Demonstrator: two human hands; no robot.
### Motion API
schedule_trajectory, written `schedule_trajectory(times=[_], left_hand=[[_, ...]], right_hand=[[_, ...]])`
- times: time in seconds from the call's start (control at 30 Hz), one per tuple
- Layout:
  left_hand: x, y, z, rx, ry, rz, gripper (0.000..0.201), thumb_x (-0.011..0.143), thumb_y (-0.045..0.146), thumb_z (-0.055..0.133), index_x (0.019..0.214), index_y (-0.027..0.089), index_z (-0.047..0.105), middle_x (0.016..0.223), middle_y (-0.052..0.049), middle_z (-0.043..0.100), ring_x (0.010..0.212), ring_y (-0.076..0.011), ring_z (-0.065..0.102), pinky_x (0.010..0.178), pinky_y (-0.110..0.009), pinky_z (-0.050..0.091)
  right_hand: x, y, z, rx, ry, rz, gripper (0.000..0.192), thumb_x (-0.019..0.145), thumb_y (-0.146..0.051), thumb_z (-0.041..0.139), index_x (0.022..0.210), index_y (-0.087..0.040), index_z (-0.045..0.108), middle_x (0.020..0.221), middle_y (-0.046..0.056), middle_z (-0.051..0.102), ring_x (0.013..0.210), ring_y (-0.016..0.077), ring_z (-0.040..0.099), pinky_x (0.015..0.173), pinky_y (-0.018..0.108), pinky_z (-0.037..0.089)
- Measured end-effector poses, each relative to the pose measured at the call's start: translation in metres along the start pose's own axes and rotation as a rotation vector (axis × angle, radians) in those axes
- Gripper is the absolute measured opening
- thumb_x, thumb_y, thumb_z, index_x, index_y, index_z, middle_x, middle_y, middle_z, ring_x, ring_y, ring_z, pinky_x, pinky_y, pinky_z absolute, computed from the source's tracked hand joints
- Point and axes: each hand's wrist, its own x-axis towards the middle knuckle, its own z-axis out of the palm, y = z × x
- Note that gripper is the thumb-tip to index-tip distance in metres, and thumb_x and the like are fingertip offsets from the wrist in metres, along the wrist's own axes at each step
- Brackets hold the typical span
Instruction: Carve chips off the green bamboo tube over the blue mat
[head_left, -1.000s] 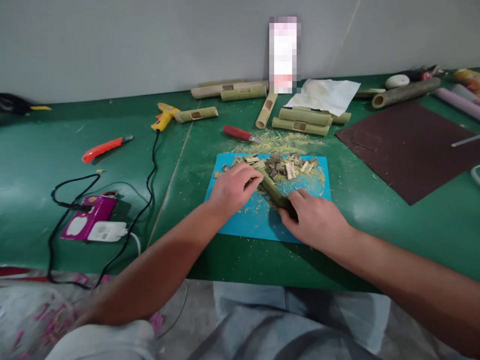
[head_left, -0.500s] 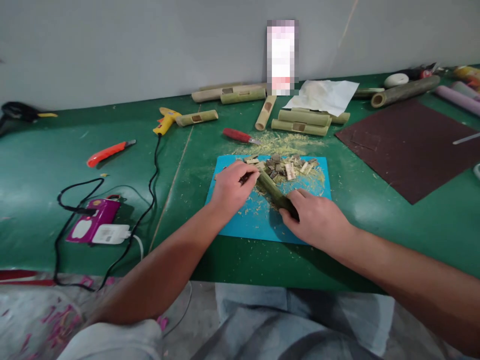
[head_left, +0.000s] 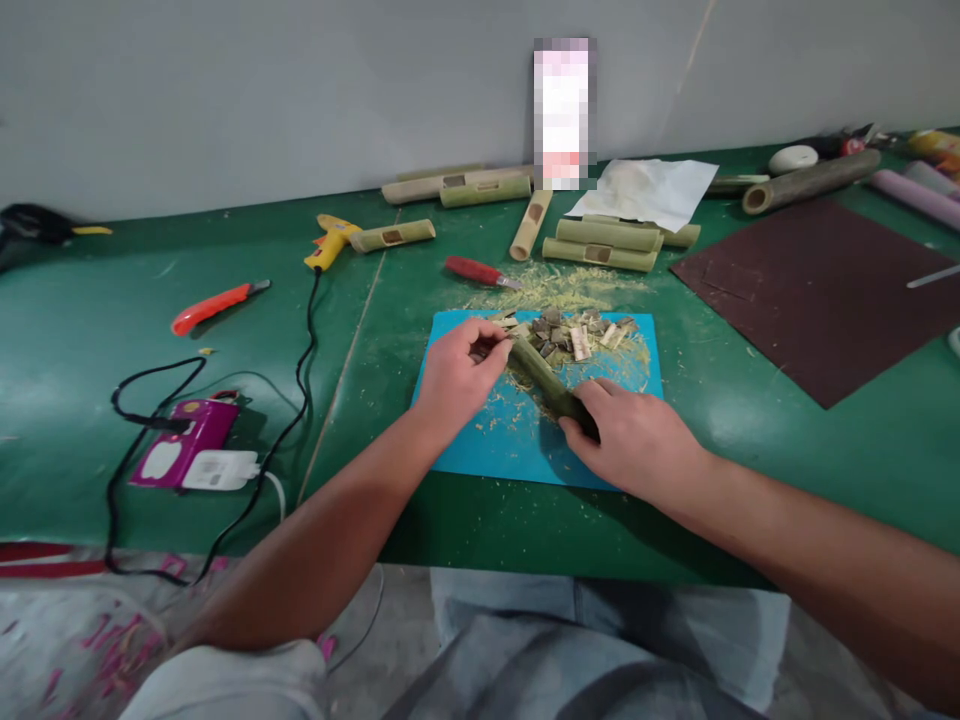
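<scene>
A green bamboo tube (head_left: 541, 374) lies slantwise over a blue sheet (head_left: 480, 455), its far end pointing up and left. My right hand (head_left: 634, 430) is wrapped round the tube's near end and hides that end. At the far end, my left hand (head_left: 466, 365) is closed in a pinch, fingertips touching or almost touching the rim; whatever is between them is too small to make out. Bamboo chips (head_left: 580, 343) and pale shavings are heaped on the sheet just beyond the tube. Behind the sheet lies a red-handled knife (head_left: 474, 270) among more shavings.
Several cut bamboo tubes (head_left: 600, 254) lie towards the wall, near a white paper (head_left: 645, 195) and an upright phone (head_left: 564, 115). On the left are an orange utility knife (head_left: 217, 308), a yellow glue gun (head_left: 330, 243) and a purple power strip (head_left: 187, 440) with cords. A brown sheet (head_left: 825, 300) lies right.
My left hand has shifted slightly left and the tube's far end has moved a little the same way. My right hand keeps its grip in nearly the same place.
</scene>
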Motion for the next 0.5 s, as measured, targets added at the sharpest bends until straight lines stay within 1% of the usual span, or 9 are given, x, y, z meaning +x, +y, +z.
schedule_trajectory(times=[0.07,0.13,0.23,0.33,0.4,0.5], left_hand=[[-0.0008,-0.0004,-0.0008,-0.039,-0.002,-0.025,0.004,0.087,0.021,0.060,0.088,0.017,0.059,0.071,0.000,0.066,0.058,-0.0092,0.061,0.055,-0.020,0.051],[-0.0008,-0.0011,-0.0023,-0.023,0.007,-0.008,0.004,0.088,0.020,0.059,0.091,0.017,0.058,0.072,0.000,0.067,0.058,-0.0092,0.062,0.056,-0.020,0.051],[0.0003,-0.0014,-0.0051,0.172,0.004,0.120,0.004,0.088,0.018,0.060,0.092,0.017,0.063,0.080,-0.002,0.069,0.067,-0.0111,0.064,0.064,-0.023,0.053],[0.0013,-0.0011,-0.0068,0.379,-0.054,0.281,0.010,0.092,0.019,0.058,0.093,0.018,0.068,0.091,-0.005,0.071,0.083,-0.0164,0.067,0.076,-0.028,0.054],[0.0016,-0.0019,-0.0067,0.422,-0.076,0.347,0.014,0.094,0.020,0.055,0.094,0.018,0.070,0.093,-0.007,0.071,0.089,-0.0185,0.068,0.080,-0.030,0.055],[0.0015,-0.0045,-0.0059,0.392,-0.078,0.383,0.014,0.094,0.022,0.058,0.096,0.017,0.071,0.094,-0.007,0.071,0.090,-0.0190,0.069,0.081,-0.031,0.055]], right_hand=[[-0.0005,0.0001,0.0001,0.000,-0.002,-0.004,0.027,0.095,-0.038,0.043,0.096,-0.017,0.059,0.092,0.005,0.066,0.064,0.0141,0.055,0.053,0.032,0.018],[-0.0012,0.0003,0.0002,0.001,-0.001,-0.010,0.027,0.095,-0.037,0.043,0.096,-0.017,0.059,0.092,0.005,0.067,0.064,0.0140,0.055,0.053,0.032,0.018],[-0.0016,0.0005,0.0004,0.007,0.008,-0.014,0.026,0.095,-0.037,0.043,0.095,-0.017,0.060,0.091,0.005,0.067,0.064,0.0141,0.055,0.053,0.032,0.018],[-0.0008,0.0006,0.0009,0.011,0.019,-0.021,0.026,0.095,-0.037,0.044,0.095,-0.017,0.060,0.090,0.006,0.066,0.064,0.0147,0.055,0.054,0.032,0.018],[-0.0002,0.0005,0.0014,0.015,0.021,-0.023,0.026,0.094,-0.036,0.043,0.095,-0.016,0.060,0.090,0.006,0.066,0.064,0.0152,0.056,0.053,0.032,0.018],[0.0001,0.0004,0.0016,0.017,0.014,-0.016,0.027,0.094,-0.037,0.043,0.096,-0.017,0.060,0.090,0.006,0.066,0.064,0.0157,0.056,0.053,0.033,0.018]])
